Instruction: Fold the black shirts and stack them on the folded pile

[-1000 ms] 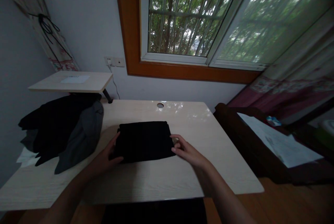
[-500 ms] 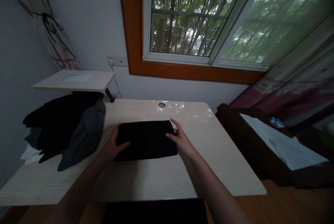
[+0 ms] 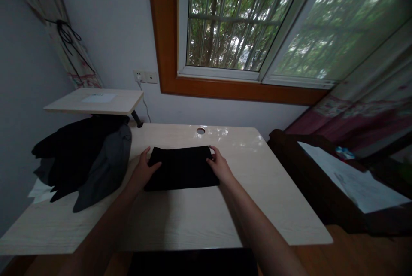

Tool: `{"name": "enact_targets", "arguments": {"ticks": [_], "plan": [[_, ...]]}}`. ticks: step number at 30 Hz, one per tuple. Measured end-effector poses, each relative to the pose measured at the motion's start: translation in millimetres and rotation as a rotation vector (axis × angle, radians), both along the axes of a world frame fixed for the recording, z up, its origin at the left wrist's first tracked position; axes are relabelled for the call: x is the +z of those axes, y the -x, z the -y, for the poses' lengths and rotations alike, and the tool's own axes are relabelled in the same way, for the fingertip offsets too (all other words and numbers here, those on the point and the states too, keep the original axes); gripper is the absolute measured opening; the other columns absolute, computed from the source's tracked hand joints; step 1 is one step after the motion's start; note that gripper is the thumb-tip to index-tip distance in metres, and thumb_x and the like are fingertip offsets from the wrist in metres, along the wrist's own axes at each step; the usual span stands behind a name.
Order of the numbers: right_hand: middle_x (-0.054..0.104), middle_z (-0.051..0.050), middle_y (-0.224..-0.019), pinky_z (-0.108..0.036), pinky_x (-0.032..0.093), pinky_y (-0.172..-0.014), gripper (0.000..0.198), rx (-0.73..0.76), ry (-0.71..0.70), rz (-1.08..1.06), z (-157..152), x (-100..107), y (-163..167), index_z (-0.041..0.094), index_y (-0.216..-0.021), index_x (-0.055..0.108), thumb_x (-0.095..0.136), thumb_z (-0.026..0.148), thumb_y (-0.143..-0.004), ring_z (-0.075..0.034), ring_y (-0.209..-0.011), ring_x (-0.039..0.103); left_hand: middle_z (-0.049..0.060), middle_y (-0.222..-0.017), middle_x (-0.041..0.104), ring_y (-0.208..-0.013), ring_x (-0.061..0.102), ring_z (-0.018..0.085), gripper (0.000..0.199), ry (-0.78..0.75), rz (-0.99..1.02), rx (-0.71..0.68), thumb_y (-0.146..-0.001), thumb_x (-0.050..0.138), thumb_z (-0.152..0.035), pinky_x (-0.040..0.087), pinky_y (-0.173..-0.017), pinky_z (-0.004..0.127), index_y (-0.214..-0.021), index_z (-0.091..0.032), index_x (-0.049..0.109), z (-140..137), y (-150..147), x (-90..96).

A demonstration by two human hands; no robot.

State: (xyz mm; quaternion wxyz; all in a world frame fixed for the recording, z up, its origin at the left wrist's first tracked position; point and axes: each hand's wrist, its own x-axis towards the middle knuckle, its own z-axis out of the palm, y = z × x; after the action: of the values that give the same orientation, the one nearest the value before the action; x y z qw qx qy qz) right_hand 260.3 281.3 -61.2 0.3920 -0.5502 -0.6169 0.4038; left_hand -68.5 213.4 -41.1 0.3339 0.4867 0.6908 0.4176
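A black garment (image 3: 182, 168), folded into a flat rectangle, lies on the pale wooden desk (image 3: 193, 220); it is too dark to tell which kind of garment. My left hand (image 3: 144, 168) has hold of its left side, thumb on top and the other fingers along the far-left edge. On the opposite side my right hand (image 3: 221, 165) pinches near the far-right corner, with the thumb over the cloth and fingers partly hidden behind the edge. Left of my arm is a heap of black and dark grey clothes (image 3: 86, 156).
Over the clothes heap stands a small raised shelf (image 3: 71, 103) with a paper (image 3: 99, 98) on it. A round cable hole (image 3: 201, 131) sits near the desk's back edge. To the right is dark furniture (image 3: 318, 177) bearing a white sheet (image 3: 350, 177). A window is behind the desk.
Both hands have shifted slightly away from me, and the garment's near edge has moved farther from the desk's front. My left hand sits higher along its side. The view has tilted a little.
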Motion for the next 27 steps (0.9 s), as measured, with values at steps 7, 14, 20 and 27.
{"name": "enact_targets", "arguments": {"ticks": [7,14,20,27], "plan": [[0.07,-0.003,-0.098,-0.032,0.051,-0.074,0.068,0.007,0.013,0.067,-2.5,-11.3,-5.8,0.025,-0.145,0.043,0.062,0.033,-0.08,-0.02,-0.079,0.067,0.016,-0.12,0.07,-0.111,0.068,0.03,0.08,-0.002,-0.001,0.003,-0.083,0.071,-0.045,0.05,-0.101,0.049,-0.15,-0.021,0.037,-3.5,4.5,-1.7],[0.067,-0.004,-0.093,-0.034,0.049,-0.076,0.044,-0.11,-0.203,0.277,-7.7,17.3,4.7,0.024,-0.131,0.057,0.055,0.035,-0.089,-0.02,-0.077,0.063,0.009,-0.103,0.071,-0.093,0.07,0.024,0.069,-0.089,-0.048,0.009,-0.08,0.071,-0.04,0.053,-0.089,0.041,-0.142,-0.021,0.049,-29.0,13.3,4.9],[0.067,-0.009,-0.101,-0.037,0.048,-0.082,0.044,-0.138,-0.325,0.421,-13.4,30.4,16.1,0.022,-0.135,0.055,0.049,0.025,-0.092,-0.025,-0.088,0.063,0.008,-0.102,0.069,-0.093,0.068,0.024,0.059,-0.103,-0.174,0.097,-0.084,0.066,-0.035,0.051,-0.089,0.039,-0.139,-0.022,0.051,-32.0,8.4,6.3],[0.062,-0.018,-0.122,-0.042,0.046,-0.091,0.05,-0.159,-0.348,0.75,-9.2,27.2,29.8,0.02,-0.14,0.054,0.048,0.012,-0.09,-0.031,-0.108,0.057,0.014,-0.11,0.067,-0.111,0.062,0.032,0.049,-0.125,-0.455,0.012,-0.084,0.06,-0.023,0.045,-0.103,0.049,-0.133,-0.017,0.058,-40.3,7.4,-2.4]]}}
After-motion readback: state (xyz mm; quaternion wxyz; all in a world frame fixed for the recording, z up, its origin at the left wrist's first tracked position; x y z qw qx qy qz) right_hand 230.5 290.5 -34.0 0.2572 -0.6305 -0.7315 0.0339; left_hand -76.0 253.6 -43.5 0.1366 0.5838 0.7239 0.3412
